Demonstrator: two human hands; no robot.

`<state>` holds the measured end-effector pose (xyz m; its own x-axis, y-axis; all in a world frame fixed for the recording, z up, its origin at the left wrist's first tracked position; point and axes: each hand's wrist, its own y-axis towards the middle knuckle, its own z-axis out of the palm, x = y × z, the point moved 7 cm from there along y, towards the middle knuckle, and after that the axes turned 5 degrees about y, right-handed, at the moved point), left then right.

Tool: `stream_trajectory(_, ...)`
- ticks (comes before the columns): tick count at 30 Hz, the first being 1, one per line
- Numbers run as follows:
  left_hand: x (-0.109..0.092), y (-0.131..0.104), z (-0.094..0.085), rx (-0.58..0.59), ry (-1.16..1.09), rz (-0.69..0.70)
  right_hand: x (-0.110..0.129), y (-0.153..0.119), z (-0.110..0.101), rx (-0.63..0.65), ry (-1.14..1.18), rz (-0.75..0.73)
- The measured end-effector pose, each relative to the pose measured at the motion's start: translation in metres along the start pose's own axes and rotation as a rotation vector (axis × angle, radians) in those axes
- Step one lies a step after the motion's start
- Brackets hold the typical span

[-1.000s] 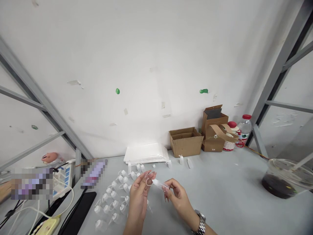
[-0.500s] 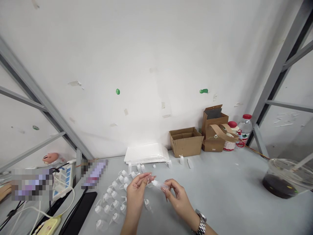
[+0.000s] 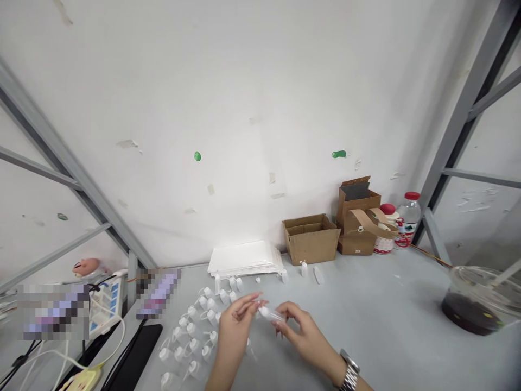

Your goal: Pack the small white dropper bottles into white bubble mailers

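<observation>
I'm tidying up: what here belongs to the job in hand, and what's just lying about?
Likely the job:
held plastic bottle
matching small bottles

Likely lying about:
cardboard box
brown paper bag
red-capped clear bottle
plastic tub
power strip

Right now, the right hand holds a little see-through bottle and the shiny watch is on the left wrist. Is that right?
Not quite. The head view shows the shiny watch on the right wrist, not the left. The right hand does hold a little see-through bottle.
</observation>
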<state>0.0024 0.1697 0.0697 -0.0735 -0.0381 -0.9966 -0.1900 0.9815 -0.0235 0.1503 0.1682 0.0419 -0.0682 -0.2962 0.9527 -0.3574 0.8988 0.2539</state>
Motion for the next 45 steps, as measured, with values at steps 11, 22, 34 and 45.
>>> stream_trajectory(11,-0.012,-0.012,0.021,0.101,0.374,0.136,-0.052,0.017,-0.095,-0.237,-0.443,0.121)
stream_trajectory(22,0.016,0.089,0.077,0.350,1.193,0.123,-0.070,0.022,-0.114,-0.262,-0.593,0.158)
stream_trajectory(34,0.042,0.116,0.098,0.354,1.342,0.044,-0.077,0.030,-0.147,-0.520,-0.846,0.325)
stream_trajectory(45,0.010,0.097,0.072,0.293,1.016,0.020,-0.053,0.018,-0.169,-0.601,-0.629,0.311)
